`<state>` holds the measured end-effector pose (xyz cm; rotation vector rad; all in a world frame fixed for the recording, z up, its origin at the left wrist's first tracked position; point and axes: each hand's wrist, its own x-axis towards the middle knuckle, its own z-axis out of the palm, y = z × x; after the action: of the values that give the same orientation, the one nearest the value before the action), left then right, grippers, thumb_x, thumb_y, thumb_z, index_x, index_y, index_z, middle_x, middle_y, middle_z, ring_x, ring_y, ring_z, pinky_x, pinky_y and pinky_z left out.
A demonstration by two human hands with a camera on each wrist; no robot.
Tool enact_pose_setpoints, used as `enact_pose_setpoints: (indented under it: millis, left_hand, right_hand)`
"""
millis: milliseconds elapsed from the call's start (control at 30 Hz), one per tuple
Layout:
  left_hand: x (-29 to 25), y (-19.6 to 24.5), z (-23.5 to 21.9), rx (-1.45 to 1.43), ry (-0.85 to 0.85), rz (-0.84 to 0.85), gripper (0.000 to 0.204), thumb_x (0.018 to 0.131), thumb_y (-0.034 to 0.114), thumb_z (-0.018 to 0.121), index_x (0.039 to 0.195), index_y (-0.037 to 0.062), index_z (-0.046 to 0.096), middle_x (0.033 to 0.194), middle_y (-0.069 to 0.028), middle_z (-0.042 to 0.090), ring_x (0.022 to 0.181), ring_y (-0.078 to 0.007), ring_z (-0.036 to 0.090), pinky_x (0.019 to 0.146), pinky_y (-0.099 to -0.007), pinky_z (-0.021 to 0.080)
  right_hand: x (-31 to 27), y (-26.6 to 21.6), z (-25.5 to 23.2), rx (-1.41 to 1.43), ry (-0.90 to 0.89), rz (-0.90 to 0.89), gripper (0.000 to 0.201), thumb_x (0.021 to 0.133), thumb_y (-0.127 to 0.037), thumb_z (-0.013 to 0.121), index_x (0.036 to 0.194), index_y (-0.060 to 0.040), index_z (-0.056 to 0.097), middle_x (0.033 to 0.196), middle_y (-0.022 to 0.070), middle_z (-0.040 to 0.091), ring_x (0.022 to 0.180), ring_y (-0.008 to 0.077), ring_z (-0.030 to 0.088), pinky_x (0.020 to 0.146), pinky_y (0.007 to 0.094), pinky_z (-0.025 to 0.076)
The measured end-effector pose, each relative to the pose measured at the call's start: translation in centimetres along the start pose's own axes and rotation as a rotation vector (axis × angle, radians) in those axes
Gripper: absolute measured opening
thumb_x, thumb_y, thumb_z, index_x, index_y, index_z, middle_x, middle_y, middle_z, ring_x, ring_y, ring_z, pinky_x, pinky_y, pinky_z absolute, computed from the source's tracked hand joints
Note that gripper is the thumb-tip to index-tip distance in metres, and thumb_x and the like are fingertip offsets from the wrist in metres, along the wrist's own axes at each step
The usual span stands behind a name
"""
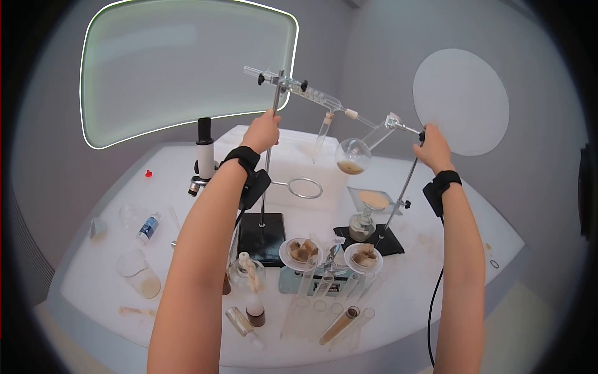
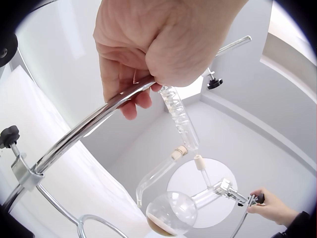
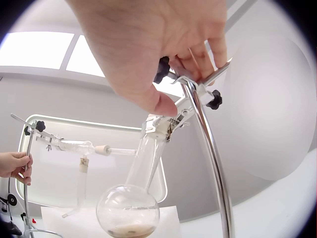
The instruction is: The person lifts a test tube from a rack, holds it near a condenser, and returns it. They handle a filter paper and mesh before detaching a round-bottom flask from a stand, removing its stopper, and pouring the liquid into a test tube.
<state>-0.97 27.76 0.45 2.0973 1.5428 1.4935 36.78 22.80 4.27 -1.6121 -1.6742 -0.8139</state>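
Observation:
My left hand (image 1: 261,132) grips the upright rod (image 2: 79,131) of the left retort stand, just below the clamp. That clamp carries a glass condenser (image 1: 316,95), tilted down to the right. A bent glass adapter tube (image 1: 322,137) hangs from its lower end on a stopper. At the top of the right stand, my right hand (image 1: 434,149) holds the clamp holder (image 3: 197,91), fingers behind it and thumb in front. The clamp there holds a round-bottom flask (image 1: 353,151) by its slanted neck, with a little brown liquid inside. A stoppered side tube links flask and condenser.
An iron ring (image 1: 305,188) juts from the left stand. An alcohol lamp (image 1: 361,227) stands on the right base. Nearer are a balance (image 1: 289,280) with filled dishes, a rack of test tubes (image 1: 321,305) and small bottles. A microscope (image 1: 205,149) stands at left.

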Motion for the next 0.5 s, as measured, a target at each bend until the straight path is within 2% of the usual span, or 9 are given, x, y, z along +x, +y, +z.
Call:
enact_pose_setpoints:
  millis: [133, 200, 233, 300, 333, 367, 433, 500]
  left_hand:
    - [-0.4, 0.5, -0.5, -0.023, -0.021, 0.008, 0.020, 0.088, 0.017, 0.040, 0.095, -0.0009, 0.047, 0.067, -0.0152, 0.061, 0.060, -0.0257, 0.062, 0.059, -0.0367, 0.049]
    - [-0.1, 0.6, -0.5, -0.063, -0.080, -0.044, 0.023, 0.087, 0.017, 0.040, 0.093, -0.0022, 0.051, 0.070, -0.0157, 0.062, 0.062, -0.0240, 0.063, 0.060, -0.0361, 0.049]
    - [0.4, 0.5, -0.6, -0.071, -0.074, -0.038, 0.023, 0.087, 0.017, 0.040, 0.093, -0.0022, 0.051, 0.070, -0.0157, 0.062, 0.062, -0.0240, 0.063, 0.060, -0.0361, 0.049]
    - [1.5, 0.3, -0.9, -0.070, -0.177, -0.096, 0.030, 0.085, 0.021, 0.043, 0.089, -0.0051, 0.057, 0.074, -0.0181, 0.062, 0.064, -0.0254, 0.063, 0.061, -0.0355, 0.050]
    - [1.9, 0.2, -1.1, 0.026, -0.159, -0.113, 0.035, 0.083, 0.026, 0.046, 0.085, -0.0062, 0.060, 0.077, -0.0201, 0.062, 0.066, -0.0280, 0.063, 0.062, -0.0353, 0.050]
    - [1.3, 1.2, -2.2, 0.140, -0.198, -0.062, 0.038, 0.083, 0.028, 0.046, 0.089, -0.0077, 0.059, 0.079, -0.0213, 0.062, 0.066, -0.0297, 0.062, 0.061, -0.0355, 0.050]
    - [-0.2, 2.6, -3.4, 0.100, -0.162, -0.135, 0.041, 0.084, 0.030, 0.045, 0.089, -0.0085, 0.058, 0.081, -0.0214, 0.061, 0.063, -0.0294, 0.062, 0.059, -0.0377, 0.050]
    - [-2.2, 4.0, -6.0, 0.142, -0.229, -0.033, 0.045, 0.085, 0.032, 0.042, 0.091, -0.0102, 0.057, 0.087, -0.0218, 0.060, 0.060, -0.0288, 0.062, 0.057, -0.0380, 0.050]
  right_hand:
    - [0.5, 0.6, -0.2, -0.016, -0.052, -0.044, 0.043, 0.066, -0.018, 0.062, 0.101, 0.0010, 0.045, 0.098, 0.0167, 0.051, 0.093, 0.0321, 0.052, 0.079, 0.0383, 0.044]
    - [0.7, 1.2, -0.8, 0.089, -0.237, -0.016, 0.059, 0.066, -0.018, 0.061, 0.117, 0.0035, 0.040, 0.113, 0.0216, 0.048, 0.106, 0.0345, 0.048, 0.089, 0.0369, 0.040]
    - [0.7, 1.4, -1.2, 0.081, -0.230, -0.019, 0.059, 0.066, -0.018, 0.061, 0.117, 0.0035, 0.040, 0.113, 0.0216, 0.048, 0.106, 0.0345, 0.048, 0.089, 0.0369, 0.040]
    - [0.4, 1.8, -2.0, 0.178, -0.278, -0.023, 0.073, 0.067, -0.021, 0.060, 0.129, 0.0035, 0.028, 0.126, 0.0241, 0.040, 0.118, 0.0345, 0.039, 0.098, 0.0358, 0.033]
    - [0.2, 2.1, -2.8, 0.171, -0.287, -0.025, 0.073, 0.067, -0.021, 0.060, 0.129, 0.0035, 0.028, 0.126, 0.0241, 0.040, 0.118, 0.0345, 0.039, 0.098, 0.0358, 0.033]
    - [0.1, 2.6, -3.6, 0.189, -0.243, -0.032, 0.075, 0.068, -0.022, 0.060, 0.130, 0.0033, 0.026, 0.130, 0.0238, 0.036, 0.121, 0.0342, 0.036, 0.099, 0.0359, 0.031]
    - [-0.2, 3.4, -5.3, 0.205, -0.219, -0.050, 0.078, 0.068, -0.023, 0.060, 0.132, 0.0030, 0.023, 0.133, 0.0235, 0.033, 0.124, 0.0339, 0.033, 0.101, 0.0359, 0.029]
    - [-0.5, 4.4, -7.7, 0.213, -0.231, -0.042, 0.073, 0.069, -0.023, 0.059, 0.130, 0.0023, 0.028, 0.132, 0.0224, 0.035, 0.124, 0.0340, 0.032, 0.101, 0.0364, 0.028]
